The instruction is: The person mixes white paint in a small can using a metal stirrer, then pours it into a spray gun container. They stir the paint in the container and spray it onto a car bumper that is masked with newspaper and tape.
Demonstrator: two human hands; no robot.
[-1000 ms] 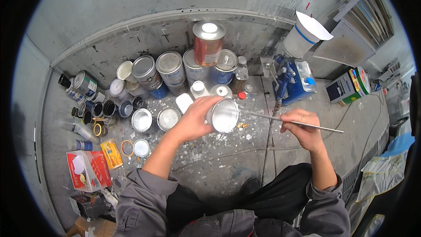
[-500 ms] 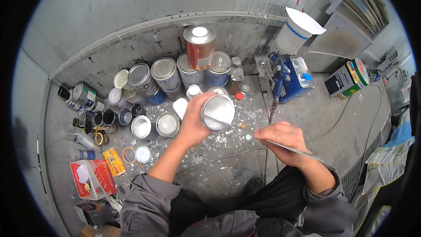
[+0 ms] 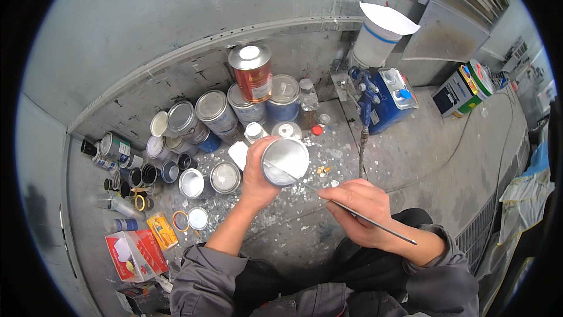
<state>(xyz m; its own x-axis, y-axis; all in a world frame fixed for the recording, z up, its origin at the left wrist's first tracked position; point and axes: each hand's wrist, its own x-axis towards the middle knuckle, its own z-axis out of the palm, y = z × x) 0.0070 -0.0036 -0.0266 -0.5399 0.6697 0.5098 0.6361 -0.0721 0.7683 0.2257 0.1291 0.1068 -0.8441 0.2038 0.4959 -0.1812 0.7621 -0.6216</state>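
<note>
In this room there is a grey wall (image 3: pixel 164 9) at the far side, and a grey floor (image 3: pixel 437 158) which carries many pale spots. Above the floor, the left hand (image 3: pixel 258 171) has its fingers curved around the left side of a cup (image 3: pixel 284 184), whose open mouth faces up and looks pale inside. The right hand (image 3: pixel 359 211) is to the right and nearer; its fingers are closed narrowly on a thin stick (image 3: pixel 375 222). The far end of this stick is already inside the cup. The cup is not yet put down; how much work is left, I cannot tell. Beyond the hands stand paint cans (image 3: pixel 215 110), with a red can (image 3: pixel 253 78) on top, and farther right a blue spray gun (image 3: pixel 365 97), which neither hand touches.
</note>
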